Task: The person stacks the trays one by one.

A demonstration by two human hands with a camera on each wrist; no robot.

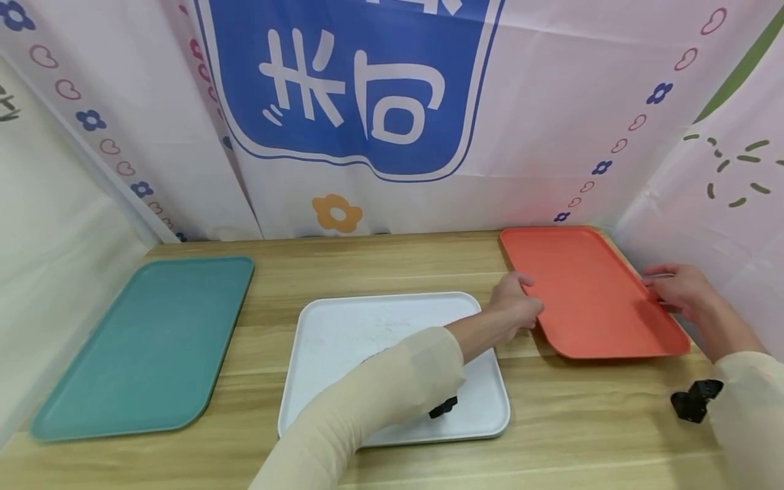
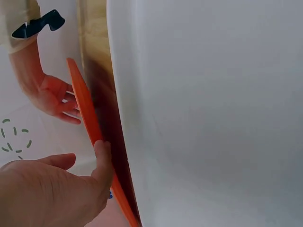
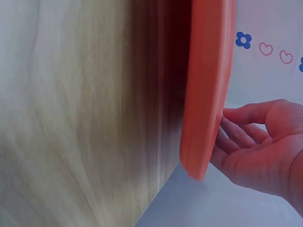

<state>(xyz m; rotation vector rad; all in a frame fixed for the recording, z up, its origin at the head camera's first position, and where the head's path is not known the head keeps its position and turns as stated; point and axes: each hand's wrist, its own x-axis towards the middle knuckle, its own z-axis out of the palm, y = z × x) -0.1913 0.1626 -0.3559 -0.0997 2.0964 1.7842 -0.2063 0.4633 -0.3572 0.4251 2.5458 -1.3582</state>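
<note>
An orange-red tray (image 1: pixel 588 292) is at the right of the table, with a dark shadow gap beneath it in the right wrist view. My left hand (image 1: pixel 514 306) reaches across and pinches its left rim, thumb against the edge in the left wrist view. At the opposite rim is my right hand (image 1: pixel 680 289). In the right wrist view this hand (image 3: pixel 265 142) has its thumb at the tray's (image 3: pixel 208 90) edge and its fingers bent partly out of sight behind the rim. A white tray (image 1: pixel 331 333) lies under my left forearm.
A teal tray (image 1: pixel 153 347) lies on the wooden table (image 1: pixel 588 422) at the left. A printed cloth (image 1: pixel 429 204) hangs behind the table, with more cloth along both sides. Black pieces (image 1: pixel 695 401) show beside my right sleeve and under my left sleeve.
</note>
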